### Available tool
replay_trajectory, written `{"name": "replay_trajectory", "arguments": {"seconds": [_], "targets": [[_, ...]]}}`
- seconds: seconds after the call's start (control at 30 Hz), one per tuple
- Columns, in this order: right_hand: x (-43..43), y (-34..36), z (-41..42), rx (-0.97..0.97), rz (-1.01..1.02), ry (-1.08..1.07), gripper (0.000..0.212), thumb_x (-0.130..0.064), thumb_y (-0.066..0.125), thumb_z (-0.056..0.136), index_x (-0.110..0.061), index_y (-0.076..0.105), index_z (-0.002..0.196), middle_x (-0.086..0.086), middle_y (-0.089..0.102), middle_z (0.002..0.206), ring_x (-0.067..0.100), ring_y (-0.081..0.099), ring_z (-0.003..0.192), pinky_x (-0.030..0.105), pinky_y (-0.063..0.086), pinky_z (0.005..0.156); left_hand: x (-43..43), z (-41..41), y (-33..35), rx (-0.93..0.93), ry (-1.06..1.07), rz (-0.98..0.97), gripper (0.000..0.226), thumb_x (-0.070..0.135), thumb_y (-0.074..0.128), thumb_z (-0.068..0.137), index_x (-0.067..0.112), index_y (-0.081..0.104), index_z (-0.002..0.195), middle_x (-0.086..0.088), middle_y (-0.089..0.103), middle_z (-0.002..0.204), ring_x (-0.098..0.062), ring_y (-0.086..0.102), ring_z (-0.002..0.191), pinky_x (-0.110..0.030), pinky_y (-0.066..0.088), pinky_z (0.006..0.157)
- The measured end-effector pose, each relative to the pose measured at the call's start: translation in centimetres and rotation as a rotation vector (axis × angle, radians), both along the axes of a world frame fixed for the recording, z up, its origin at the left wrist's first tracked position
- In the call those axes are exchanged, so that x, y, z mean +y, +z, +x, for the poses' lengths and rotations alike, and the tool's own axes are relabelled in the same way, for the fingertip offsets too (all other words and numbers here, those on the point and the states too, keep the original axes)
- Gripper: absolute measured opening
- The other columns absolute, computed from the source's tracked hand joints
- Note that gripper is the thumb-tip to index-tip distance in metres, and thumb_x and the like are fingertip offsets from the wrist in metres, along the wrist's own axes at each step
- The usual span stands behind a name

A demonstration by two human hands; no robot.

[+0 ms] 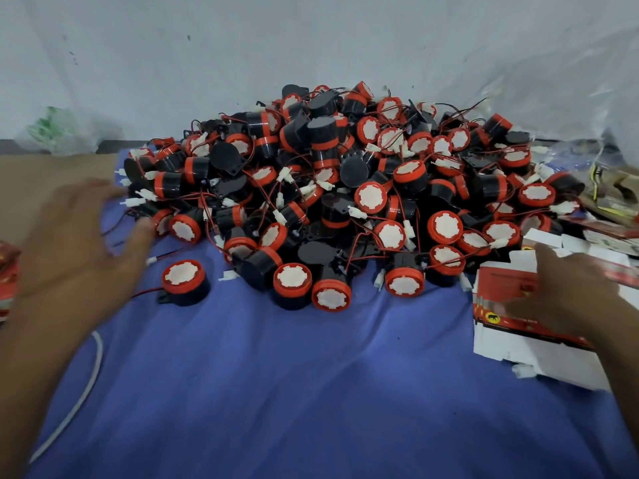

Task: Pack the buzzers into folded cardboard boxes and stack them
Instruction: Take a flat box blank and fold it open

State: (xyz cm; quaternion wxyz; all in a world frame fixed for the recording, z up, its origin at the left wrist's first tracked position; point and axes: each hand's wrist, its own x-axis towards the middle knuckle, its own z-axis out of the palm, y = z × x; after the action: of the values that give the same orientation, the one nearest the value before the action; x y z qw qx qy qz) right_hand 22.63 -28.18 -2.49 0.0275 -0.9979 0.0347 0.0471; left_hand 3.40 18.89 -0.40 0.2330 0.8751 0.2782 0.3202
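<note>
Left hand [79,257]: fingers spread, buzzer heap [345,188] just beyond fingertips. Right hand [574,292]: fingers on flat boxes [501,340], grip unclear.

A single wide-angle view is given, taken from the head and aimed forward and down. The blue-covered surface [311,392] is seen from close by, the heap of buzzers [345,188] is centred, and the left hand [79,247] and right hand [574,295] are framed at the lower corners.
</note>
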Motion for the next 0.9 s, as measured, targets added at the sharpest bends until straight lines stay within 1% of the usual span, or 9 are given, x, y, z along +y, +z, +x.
{"name": "replay_trajectory", "arguments": {"seconds": [0.1, 0.17, 0.23, 0.37, 0.47, 0.57, 0.63, 0.73, 0.9], "targets": [[-0.1, 0.7, 0.7, -0.001, 0.109, -0.066, 0.091, -0.047, 0.088, 0.067, -0.008, 0.045, 0.137, 0.025, 0.047, 0.135, 0.043, 0.047, 0.121, 0.050, 0.043, 0.100, -6.9, -0.7, -0.1, -0.122, -0.225, 0.216, 0.033, 0.037, 0.057, 0.095, 0.016, 0.060, 0.120, -0.003, 0.062, 0.112, -0.017, 0.053, 0.103, -0.031, 0.043, 0.090], [-0.6, 1.0, 1.0, -0.059, 0.204, -0.070, 0.063, -0.038, 0.088, 0.072, -0.007, 0.064, 0.121, 0.022, 0.060, 0.124, 0.036, 0.054, 0.103, 0.042, 0.045, 0.085, -9.4, -0.7, -0.8, -0.099, -0.388, 0.222, 0.028, 0.035, 0.058, 0.090, 0.021, 0.061, 0.115, 0.009, 0.061, 0.104, -0.002, 0.051, 0.093, -0.007, 0.035, 0.084], [-1.4, 1.7, 0.8, -0.145, 0.300, -0.039, 0.039, -0.039, 0.084, 0.076, -0.013, 0.072, 0.103, 0.015, 0.069, 0.109, 0.030, 0.055, 0.088, 0.037, 0.042, 0.074, -10.2, 0.0, -1.9, -0.066, -0.468, 0.158, 0.019, 0.036, 0.060, 0.096, 0.027, 0.062, 0.113, 0.016, 0.061, 0.101, 0.006, 0.050, 0.088, 0.001, 0.034, 0.078], [-2.4, 4.1, -1.4, -0.360, 0.546, 0.083, 0.014, -0.054, 0.076, 0.078, -0.041, 0.071, 0.081, -0.014, 0.068, 0.067, 0.015, 0.063, 0.065, 0.031, 0.045, 0.058, -12.2, 0.5, -2.7, 0.010, -0.584, -0.048, 0.039, 0.059, 0.048, 0.082, 0.041, 0.059, 0.114, 0.026, 0.063, 0.103, 0.011, 0.055, 0.101, 0.000, 0.041, 0.078], [-0.7, 5.3, -3.5, -0.433, 0.652, 0.266, 0.023, -0.073, 0.065, 0.072, -0.060, 0.068, 0.091, -0.030, 0.068, 0.072, 0.003, 0.066, 0.061, 0.026, 0.050, 0.051, -12.9, 0.4, -2.8, 0.031, -0.670, -0.163, 0.051, 0.063, 0.048, 0.081, 0.036, 0.062, 0.123, 0.028, 0.064, 0.109, 0.009, 0.058, 0.104, -0.008, 0.047, 0.084], [1.6, 5.1, -4.2, -0.622, 0.618, 0.372, 0.029, -0.063, 0.055, 0.083, -0.048, 0.068, 0.104, -0.037, 0.065, 0.086, -0.008, 0.059, 0.087, 0.018, 0.044, 0.072, -13.2, 0.1, -3.0, 0.057, -0.742, -0.215, 0.052, 0.065, 0.048, 0.082, 0.042, 0.057, 0.128, 0.033, 0.061, 0.114, 0.008, 0.058, 0.108, -0.011, 0.046, 0.089], [2.5, 4.9, -4.1, -0.763, 0.562, 0.461, 0.024, -0.047, 0.058, 0.091, -0.031, 0.075, 0.099, -0.014, 0.067, 0.103, 0.009, 0.059, 0.101, 0.033, 0.048, 0.084, -13.4, 0.0, -3.0, 0.077, -0.755, -0.228, 0.050, 0.066, 0.047, 0.081, 0.048, 0.053, 0.127, 0.035, 0.058, 0.115, 0.008, 0.057, 0.107, -0.012, 0.047, 0.087], [3.9, 5.6, -4.9, -0.829, 0.694, 0.483, 0.024, -0.047, 0.052, 0.097, -0.030, 0.069, 0.100, -0.007, 0.068, 0.086, 0.021, 0.064, 0.082, 0.042, 0.053, 0.074, -13.6, 0.0, -3.2, 0.085, -0.768, -0.257, 0.051, 0.064, 0.048, 0.080, 0.047, 0.050, 0.128, 0.036, 0.056, 0.121, 0.007, 0.056, 0.111, -0.016, 0.049, 0.089], [8.7, 5.0, -8.4, -0.814, 1.078, 0.451, 0.019, -0.036, 0.057, 0.100, -0.035, 0.066, 0.083, -0.023, 0.065, 0.069, -0.007, 0.054, 0.055, 0.006, 0.036, 0.050, -14.1, 0.0, -3.3, -0.010, -0.830, -0.421, 0.051, 0.058, 0.059, 0.087, 0.049, 0.045, 0.136, 0.034, 0.053, 0.131, 0.004, 0.059, 0.114, -0.011, 0.048, 0.088]]}}
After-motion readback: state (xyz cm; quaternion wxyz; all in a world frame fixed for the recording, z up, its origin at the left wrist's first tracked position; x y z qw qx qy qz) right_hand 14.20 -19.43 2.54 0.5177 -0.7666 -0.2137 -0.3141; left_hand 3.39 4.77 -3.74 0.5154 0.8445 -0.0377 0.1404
